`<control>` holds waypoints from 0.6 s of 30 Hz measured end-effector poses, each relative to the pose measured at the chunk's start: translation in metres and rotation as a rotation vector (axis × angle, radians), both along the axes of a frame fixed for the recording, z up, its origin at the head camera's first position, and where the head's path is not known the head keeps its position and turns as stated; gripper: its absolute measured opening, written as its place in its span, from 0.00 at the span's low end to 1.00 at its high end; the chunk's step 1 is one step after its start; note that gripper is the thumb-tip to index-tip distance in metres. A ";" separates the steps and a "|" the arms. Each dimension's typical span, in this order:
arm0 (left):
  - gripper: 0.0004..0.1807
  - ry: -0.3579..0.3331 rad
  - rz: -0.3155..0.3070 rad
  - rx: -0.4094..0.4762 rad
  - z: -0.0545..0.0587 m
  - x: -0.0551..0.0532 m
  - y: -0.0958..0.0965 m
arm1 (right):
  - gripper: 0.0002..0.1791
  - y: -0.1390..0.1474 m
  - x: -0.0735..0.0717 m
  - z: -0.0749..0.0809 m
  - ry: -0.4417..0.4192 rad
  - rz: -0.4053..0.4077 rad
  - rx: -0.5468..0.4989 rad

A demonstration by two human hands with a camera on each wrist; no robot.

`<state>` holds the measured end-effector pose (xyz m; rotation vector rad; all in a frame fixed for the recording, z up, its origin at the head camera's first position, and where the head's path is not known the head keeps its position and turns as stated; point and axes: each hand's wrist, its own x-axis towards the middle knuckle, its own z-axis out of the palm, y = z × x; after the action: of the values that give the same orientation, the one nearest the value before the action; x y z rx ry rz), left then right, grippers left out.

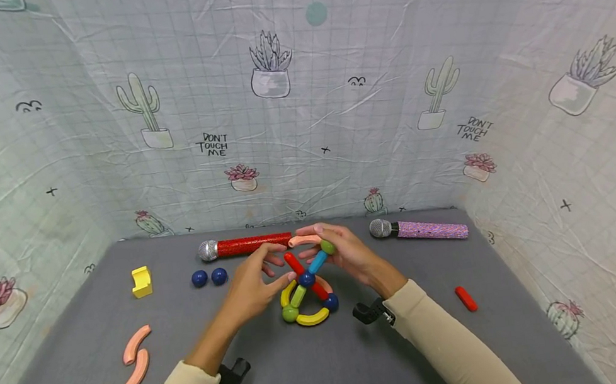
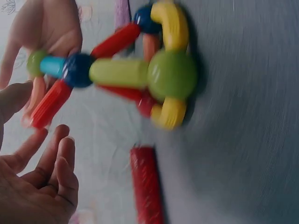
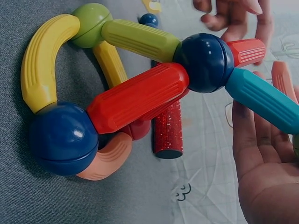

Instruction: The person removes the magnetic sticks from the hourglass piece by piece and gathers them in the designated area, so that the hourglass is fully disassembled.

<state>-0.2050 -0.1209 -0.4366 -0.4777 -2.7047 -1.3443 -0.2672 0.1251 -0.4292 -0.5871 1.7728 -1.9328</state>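
Observation:
A magnetic ball-and-rod structure stands on the grey table, its ring base made of curved rods, including a yellow curved rod (image 1: 313, 318). Straight rods lean up from it to a dark blue ball (image 1: 306, 279). Above that ball rise a red rod (image 3: 247, 51) and a light blue rod (image 3: 264, 100); the latter ends in a green ball (image 1: 328, 247) with a pink curved rod (image 1: 304, 240). My left hand (image 1: 250, 285) is spread at the left, fingers near the red rod's tip. My right hand (image 1: 355, 256) has extended fingers behind the green ball; contact is unclear.
Behind lie a red glittery microphone (image 1: 251, 244) and a purple one (image 1: 432, 230). To the left are two blue balls (image 1: 219, 276), a yellow block (image 1: 141, 282) and two pink curved rods (image 1: 136, 371). A loose red rod (image 1: 466, 299) lies right. Patterned cloth (image 1: 300, 123) walls the table.

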 end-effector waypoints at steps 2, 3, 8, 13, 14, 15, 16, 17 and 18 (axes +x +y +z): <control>0.31 -0.027 -0.009 0.057 -0.007 -0.001 0.005 | 0.34 -0.001 0.001 0.000 -0.004 -0.013 0.000; 0.31 -0.036 -0.009 0.082 -0.010 -0.001 0.008 | 0.33 -0.001 0.001 0.000 -0.004 -0.021 0.001; 0.29 0.003 0.038 0.179 -0.015 -0.005 0.018 | 0.31 -0.003 0.001 0.000 0.008 -0.043 0.024; 0.23 0.113 0.096 0.206 -0.008 -0.014 0.026 | 0.28 -0.004 0.000 0.001 0.013 -0.060 0.037; 0.22 0.133 0.105 0.196 -0.007 -0.016 0.027 | 0.28 -0.004 0.000 0.001 0.014 -0.062 0.038; 0.21 0.151 0.112 0.184 -0.006 -0.017 0.028 | 0.28 -0.004 0.000 0.000 0.017 -0.062 0.038; 0.19 0.168 0.119 0.168 -0.005 -0.019 0.029 | 0.27 -0.004 0.000 0.000 0.017 -0.062 0.037; 0.18 0.180 0.125 0.157 -0.004 -0.021 0.030 | 0.27 -0.004 0.000 0.000 0.018 -0.060 0.035; 0.16 0.193 0.129 0.149 -0.003 -0.022 0.031 | 0.27 -0.004 0.000 -0.001 0.017 -0.059 0.034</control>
<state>-0.2273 -0.0900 -0.4395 -0.3894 -2.4164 -1.3752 -0.2673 0.1210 -0.4298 -0.5474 1.8490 -1.9380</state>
